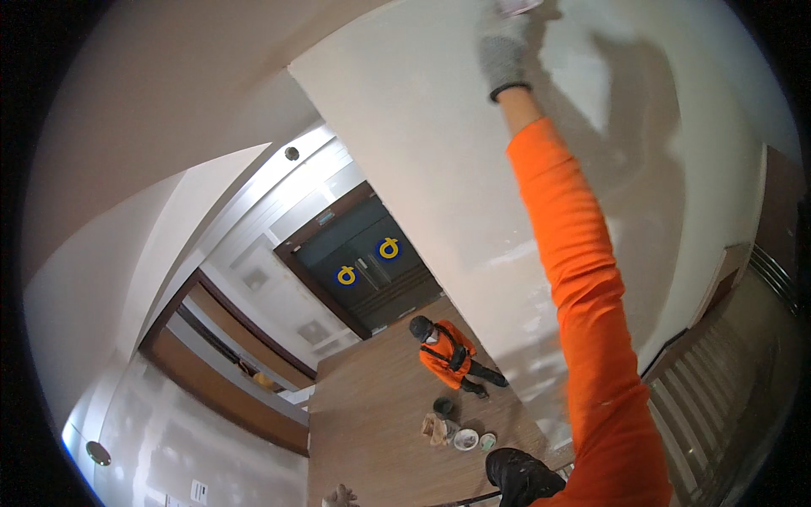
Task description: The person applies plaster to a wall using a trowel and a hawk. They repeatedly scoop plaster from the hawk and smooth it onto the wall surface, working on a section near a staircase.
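Note:
My right hand (pixel 503 55), in a grey knit glove at the top of the view, is raised against the pale wall (pixel 448 186) and closed on a light pinkish tool (pixel 517 7), mostly cut off by the upper edge. The orange sleeve of that arm runs down to the lower right. My left hand (pixel 338 496), also gloved, shows small at the bottom edge with its fingers slightly apart; I cannot make out anything in it.
Below, a person (pixel 448 351) in orange and a dark cap stands on the wooden floor (pixel 363 406), near buckets (pixel 465 438). A dark rail (pixel 439 504) crosses the bottom. Dark double doors (pixel 367 262), a wood-framed opening (pixel 211 355) and, at right, stairs (pixel 688 414) show.

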Available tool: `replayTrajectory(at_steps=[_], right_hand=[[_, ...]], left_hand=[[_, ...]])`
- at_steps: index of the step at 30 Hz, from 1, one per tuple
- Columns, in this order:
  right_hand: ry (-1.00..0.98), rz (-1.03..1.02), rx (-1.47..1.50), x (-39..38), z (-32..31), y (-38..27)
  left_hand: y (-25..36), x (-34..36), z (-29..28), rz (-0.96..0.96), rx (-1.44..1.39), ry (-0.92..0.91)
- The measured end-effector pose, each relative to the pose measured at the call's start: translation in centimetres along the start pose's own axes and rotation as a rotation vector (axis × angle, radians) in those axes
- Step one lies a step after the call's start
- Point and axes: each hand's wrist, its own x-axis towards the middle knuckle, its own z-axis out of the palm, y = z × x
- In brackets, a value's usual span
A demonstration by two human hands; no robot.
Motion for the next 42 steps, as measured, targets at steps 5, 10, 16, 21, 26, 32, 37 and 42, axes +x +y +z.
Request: replayTrajectory(at_steps=[5, 10, 16, 21, 26, 32, 37, 42], right_hand=[[0.049, 0.759, 1.023, 4.0, 4.4, 4.8], [0.104, 1.013, 1.245, 5.1, 1.7, -1.9], [0.006, 0.143, 0.352, -0.4, -13.4, -14.9], [-0.334, 0.662, 1.789, -2.6, -24.7, -20.1], [0.037, 0.465, 2.083, -4.3, -24.5, -16.5], [0.128, 0.490, 0.961, -2.3, -10.9, -6.9], [0.204, 0.919, 1.512, 2.3, -6.6, -7.4], [-0.145, 0.893, 1.508, 2.1, -11.9, -15.8]], left_hand=[[0.2, -0.1, 0.4, -0.007, 0.162, -0.007], [-0.1, 0.1, 1.2, 0.050, 0.106, 0.003], [0.2, 0.6, 1.0, 0.042, 0.134, 0.001], [-1.7, 2.6, 0.2, 0.136, -0.073, 0.017], [-2.9, 3.7, -0.6, 0.073, -0.052, -0.028], [0.3, 0.3, 0.1, 0.095, 0.163, 0.035], [1.5, -0.6, 1.1, -0.027, 0.322, 0.027], [-0.6, 0.9, 1.8, -0.015, 0.121, 0.030]])
